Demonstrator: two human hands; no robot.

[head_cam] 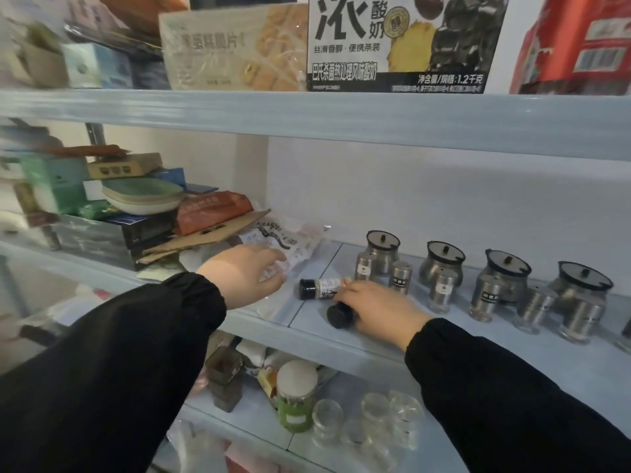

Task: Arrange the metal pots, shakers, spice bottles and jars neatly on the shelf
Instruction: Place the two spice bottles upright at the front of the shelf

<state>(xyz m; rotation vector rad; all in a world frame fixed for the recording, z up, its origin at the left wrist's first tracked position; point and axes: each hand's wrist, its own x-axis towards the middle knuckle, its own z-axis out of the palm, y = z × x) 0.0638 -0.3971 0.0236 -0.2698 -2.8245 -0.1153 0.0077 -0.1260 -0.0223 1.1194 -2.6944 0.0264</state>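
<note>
Pale blue shelving against a white wall, three tiers in view. Nearest, on the lowest tier: a green jar with a white lid, a dark square jar left of it, clear glass jars to the right. Black sleeves reaching up to the middle tier. Right hand closed around a black-capped spice bottle, lying on its side near the front edge, cap pointing left. Just behind, a second spice bottle also lying flat, touching the right fingertips. Left hand open, palm down, fingers spread on a printed plastic packet, gripping nothing. Further right, six metal shakers standing upright in a loose row, some with dark labels. Behind those, four metal pots with black lids, spaced along the back, upright. Far left of the same tier: flattened cardboard, an orange pouch, stacked bowls and boxes, blurred. Topmost tier: a biscuit box, a black-and-white yoghurt carton, a red package.
</note>
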